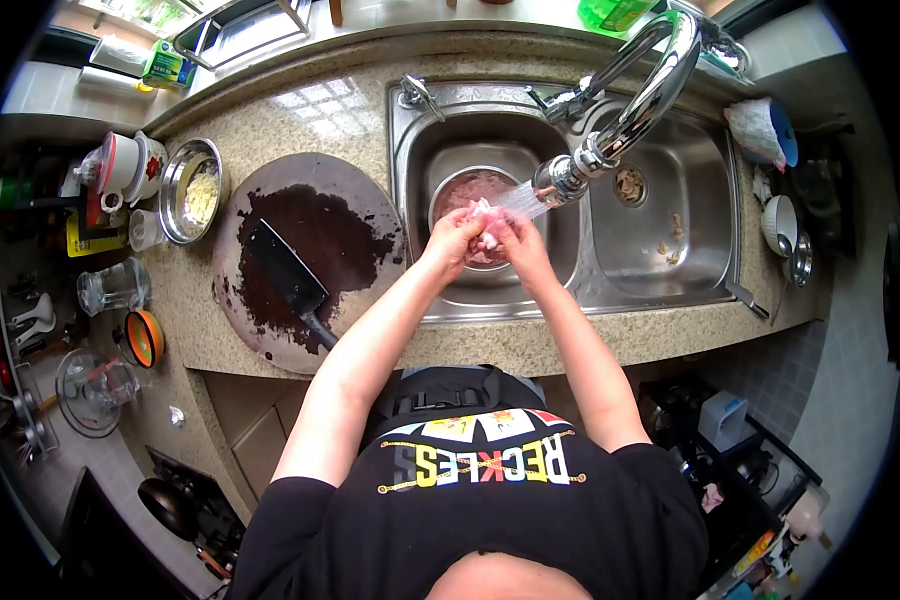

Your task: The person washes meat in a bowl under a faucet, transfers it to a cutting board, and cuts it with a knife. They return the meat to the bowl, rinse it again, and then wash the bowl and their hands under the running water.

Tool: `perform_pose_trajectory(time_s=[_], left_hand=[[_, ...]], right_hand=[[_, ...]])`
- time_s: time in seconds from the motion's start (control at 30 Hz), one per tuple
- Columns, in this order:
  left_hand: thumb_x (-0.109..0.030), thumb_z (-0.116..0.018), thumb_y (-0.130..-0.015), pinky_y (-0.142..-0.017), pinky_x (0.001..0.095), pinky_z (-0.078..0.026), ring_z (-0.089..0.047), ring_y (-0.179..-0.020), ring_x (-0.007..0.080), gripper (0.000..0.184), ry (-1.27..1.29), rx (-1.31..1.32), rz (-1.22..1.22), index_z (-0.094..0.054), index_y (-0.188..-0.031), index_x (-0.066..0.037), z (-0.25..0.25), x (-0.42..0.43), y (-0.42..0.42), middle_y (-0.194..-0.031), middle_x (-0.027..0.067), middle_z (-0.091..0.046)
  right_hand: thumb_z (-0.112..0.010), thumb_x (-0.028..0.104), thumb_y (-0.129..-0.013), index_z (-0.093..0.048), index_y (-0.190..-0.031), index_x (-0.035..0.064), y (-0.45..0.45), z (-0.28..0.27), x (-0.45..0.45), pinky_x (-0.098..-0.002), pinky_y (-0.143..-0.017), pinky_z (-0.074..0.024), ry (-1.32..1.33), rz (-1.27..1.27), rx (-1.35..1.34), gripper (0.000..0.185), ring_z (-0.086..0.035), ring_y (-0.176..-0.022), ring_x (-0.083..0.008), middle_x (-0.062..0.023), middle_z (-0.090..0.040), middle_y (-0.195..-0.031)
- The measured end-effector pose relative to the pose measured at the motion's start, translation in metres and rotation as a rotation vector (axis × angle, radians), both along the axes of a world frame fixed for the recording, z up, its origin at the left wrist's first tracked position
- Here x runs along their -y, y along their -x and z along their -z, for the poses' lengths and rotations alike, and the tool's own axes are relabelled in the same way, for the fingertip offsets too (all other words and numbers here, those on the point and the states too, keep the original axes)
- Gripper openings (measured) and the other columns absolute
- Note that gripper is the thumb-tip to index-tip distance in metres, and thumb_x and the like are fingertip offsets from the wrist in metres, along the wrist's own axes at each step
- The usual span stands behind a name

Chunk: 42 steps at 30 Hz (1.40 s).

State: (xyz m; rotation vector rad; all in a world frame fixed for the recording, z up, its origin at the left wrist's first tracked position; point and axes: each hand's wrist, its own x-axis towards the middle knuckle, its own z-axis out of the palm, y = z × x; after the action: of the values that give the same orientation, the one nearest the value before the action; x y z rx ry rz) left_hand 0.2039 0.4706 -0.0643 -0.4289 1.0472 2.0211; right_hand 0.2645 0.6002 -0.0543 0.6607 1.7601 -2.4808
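Over the left sink basin (425, 150), my left hand (455, 240) and my right hand (522, 248) are closed together around a piece of pale pink raw meat (487, 222). Water sprays onto it from the chrome faucet (560, 182), whose head points down and left. Beneath my hands sits a round metal bowl (434, 208) holding reddish water; whether more meat lies in it I cannot tell. Left of the basin, a black cleaver (286, 268) rests on a round, wet-patched cutting board (365, 185), its handle near my left forearm.
A steel bowl of pale yellow chopped food (202, 198) stands left of the board. Food scraps (630, 185) lie around the right basin's drain. A small knife (747, 299) rests at the sink's right corner. White bowls (778, 224) stand farther right.
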Motion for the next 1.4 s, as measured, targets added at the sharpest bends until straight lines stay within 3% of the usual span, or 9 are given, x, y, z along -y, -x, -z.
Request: perform_pose_trajectory(time_s=[0.17,0.43,0.6,0.77,0.83,1.0,1.1,1.33,1.4], left_hand=[[-0.026,-0.057,-0.088,-0.047,0.0170,-0.044,-0.053,-0.054,0.0041,0.022,0.269,-0.356,0.130,-0.057,-0.100,-0.008,-0.015,-0.003,-0.003,-0.071,-0.0024,-0.058],[-0.032,-0.053,-0.090,-0.055,0.0234,-0.049,-0.059,-0.067,0.0129,0.032,0.313,-0.039,0.105,-0.057,-0.104,-0.004,0.029,0.009,0.000,-0.081,0.0053,-0.062],[-0.016,-0.055,-0.089,-0.062,0.0275,-0.052,-0.062,-0.073,0.0174,0.022,-0.131,0.091,0.076,-0.053,-0.104,0.001,0.020,0.001,0.001,-0.088,0.0099,-0.063],[0.000,-0.062,-0.080,-0.063,0.0299,-0.053,-0.063,-0.072,0.0198,0.021,0.149,0.021,-0.114,-0.054,-0.099,0.001,0.037,0.002,0.012,-0.085,0.0109,-0.064],[0.002,-0.060,-0.080,-0.064,0.0300,-0.054,-0.063,-0.072,0.0196,0.018,0.196,-0.047,-0.156,-0.055,-0.097,0.003,0.041,0.006,0.018,-0.083,0.0112,-0.064],[0.006,-0.057,-0.075,-0.059,0.0253,-0.051,-0.062,-0.069,0.0158,0.022,0.293,-0.076,-0.260,-0.056,-0.097,0.002,0.020,0.003,0.021,-0.083,0.0081,-0.063],[0.004,-0.056,-0.079,-0.067,0.0305,-0.054,-0.062,-0.077,0.0185,0.022,0.331,-0.090,-0.250,-0.053,-0.101,0.001,0.019,0.006,0.018,-0.091,0.0102,-0.062],[0.005,-0.053,-0.080,-0.070,0.0286,-0.052,-0.061,-0.078,0.0159,0.027,0.319,-0.094,-0.210,-0.051,-0.107,0.001,0.010,0.015,0.012,-0.092,0.0084,-0.060],[0.006,-0.052,-0.080,-0.070,0.0279,-0.052,-0.060,-0.079,0.0155,0.032,0.332,-0.123,-0.226,-0.050,-0.111,0.001,0.006,0.011,0.010,-0.093,0.0082,-0.060]], right_hand=[[-0.066,0.014,-0.080,-0.061,-0.093,-0.0011,0.011,0.003,0.000,-0.0248,-0.060,-0.0482,-0.264,0.013,-0.010,0.020,-0.058,-0.073,-0.0098,-0.0050,-0.063,-0.081],[-0.066,0.006,-0.075,-0.063,-0.086,0.0006,0.018,0.024,-0.012,-0.0253,-0.061,-0.0476,-0.317,0.145,0.023,0.013,-0.059,-0.069,-0.0100,-0.0036,-0.063,-0.077],[-0.064,0.004,-0.076,-0.063,-0.085,0.0008,0.008,0.008,-0.002,-0.0222,-0.066,-0.0463,-0.396,-0.256,-0.018,0.010,-0.057,-0.072,-0.0071,-0.0012,-0.062,-0.076],[-0.061,0.006,-0.076,-0.065,-0.088,0.0035,0.009,0.042,-0.021,-0.0297,-0.067,-0.0490,-0.383,-0.036,-0.005,0.013,-0.063,-0.070,-0.0169,-0.0079,-0.066,-0.077],[-0.059,0.006,-0.074,-0.066,-0.085,0.0036,0.013,0.071,-0.033,-0.0322,-0.068,-0.0492,-0.708,-0.047,0.097,0.013,-0.065,-0.070,-0.0267,-0.0116,-0.066,-0.075],[-0.059,0.014,-0.074,-0.042,-0.125,0.0082,0.010,0.146,-0.016,-0.0408,-0.093,-0.0377,-1.130,-0.302,-0.110,0.054,-0.044,-0.117,-0.0329,-0.0199,-0.046,-0.126],[-0.055,0.003,-0.073,-0.047,-0.122,0.0091,0.008,0.153,-0.003,-0.0409,-0.102,-0.0301,-1.280,-0.310,0.059,0.050,-0.036,-0.123,-0.0359,-0.0196,-0.041,-0.130],[-0.058,0.002,-0.073,-0.052,-0.111,0.0076,0.032,0.136,-0.034,-0.0380,-0.090,-0.0432,-1.078,-0.586,-0.014,0.039,-0.055,-0.104,-0.0273,-0.0127,-0.059,-0.103],[-0.061,0.003,-0.074,-0.051,-0.109,0.0081,0.032,0.094,-0.040,-0.0359,-0.077,-0.0503,-0.266,-0.359,0.342,0.037,-0.058,-0.096,-0.0249,-0.0092,-0.059,-0.105]])
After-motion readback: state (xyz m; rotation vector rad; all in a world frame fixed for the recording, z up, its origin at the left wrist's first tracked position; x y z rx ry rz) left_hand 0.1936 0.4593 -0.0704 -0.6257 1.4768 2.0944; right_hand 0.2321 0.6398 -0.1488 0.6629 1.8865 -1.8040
